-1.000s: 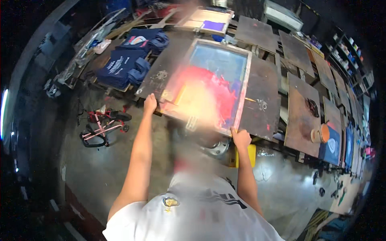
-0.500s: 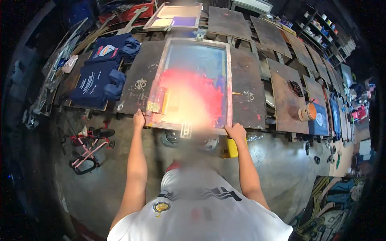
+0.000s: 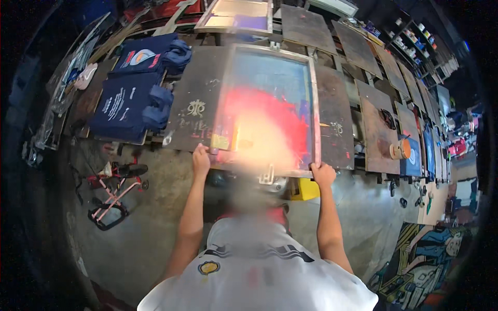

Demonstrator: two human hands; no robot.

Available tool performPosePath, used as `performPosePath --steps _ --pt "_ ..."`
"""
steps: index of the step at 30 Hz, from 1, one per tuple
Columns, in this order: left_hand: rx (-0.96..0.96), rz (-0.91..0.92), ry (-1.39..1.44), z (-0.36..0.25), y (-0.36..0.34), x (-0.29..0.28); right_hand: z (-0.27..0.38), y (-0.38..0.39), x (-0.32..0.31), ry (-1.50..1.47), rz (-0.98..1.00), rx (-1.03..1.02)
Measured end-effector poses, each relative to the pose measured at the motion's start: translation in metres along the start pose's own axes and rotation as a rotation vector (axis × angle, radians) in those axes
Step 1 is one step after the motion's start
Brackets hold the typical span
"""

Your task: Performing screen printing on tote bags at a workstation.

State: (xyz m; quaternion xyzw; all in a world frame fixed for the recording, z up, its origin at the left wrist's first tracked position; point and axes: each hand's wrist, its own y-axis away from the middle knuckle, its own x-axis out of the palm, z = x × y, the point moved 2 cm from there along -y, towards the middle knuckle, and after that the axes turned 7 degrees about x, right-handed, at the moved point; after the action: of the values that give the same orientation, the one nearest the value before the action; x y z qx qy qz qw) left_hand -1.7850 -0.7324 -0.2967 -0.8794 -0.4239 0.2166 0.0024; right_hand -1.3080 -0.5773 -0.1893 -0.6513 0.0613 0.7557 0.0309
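Blue screen [image 3: 275,72] (red patch [image 3: 291,127]), navy bags [image 3: 136,98]

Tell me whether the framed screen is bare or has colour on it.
Not bare: the framed screen shows bright red over much of its lower part, with blue above. Whether the red is wet, I cannot tell.

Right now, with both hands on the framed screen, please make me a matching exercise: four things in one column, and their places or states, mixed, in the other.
Things
1. Framed screen
2. Navy bags
3. Yellow object
4. Orange tub

Places or states
A. Just left of the right hand, low down
B. Toward the right of the picture, well beyond that hand
C. Partly covered in red, held by the left hand too
D. Toward the left, showing pale print

Pairs: 1-C, 2-D, 3-A, 4-B
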Motion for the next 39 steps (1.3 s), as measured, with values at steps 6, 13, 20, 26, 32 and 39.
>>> performPosePath --steps 6,13,20,26,32,39 --pt "-0.021 0.027 -0.020 0.007 0.002 0.005 0.012 0.008 -0.008 0.007 0.015 0.008" --pt "0.078 0.055 -0.020 0.019 -0.002 0.001 0.008 -0.001 0.008 0.042 -0.003 0.004" --pt "-0.011 0.054 0.036 0.019 -0.003 0.003 0.013 0.004 -0.008 0.017 0.095 0.090" --pt "-0.084 0.142 -0.009 0.004 -0.003 -0.002 0.001 -0.002 0.006 0.013 0.037 0.081" --pt "-0.109 0.167 -0.008 -0.006 -0.004 -0.015 0.006 -0.002 0.011 0.019 -0.007 0.084" --pt "-0.028 0.208 -0.046 0.009 -0.013 -0.018 -0.009 -0.012 0.013 -0.148 0.099 0.083"
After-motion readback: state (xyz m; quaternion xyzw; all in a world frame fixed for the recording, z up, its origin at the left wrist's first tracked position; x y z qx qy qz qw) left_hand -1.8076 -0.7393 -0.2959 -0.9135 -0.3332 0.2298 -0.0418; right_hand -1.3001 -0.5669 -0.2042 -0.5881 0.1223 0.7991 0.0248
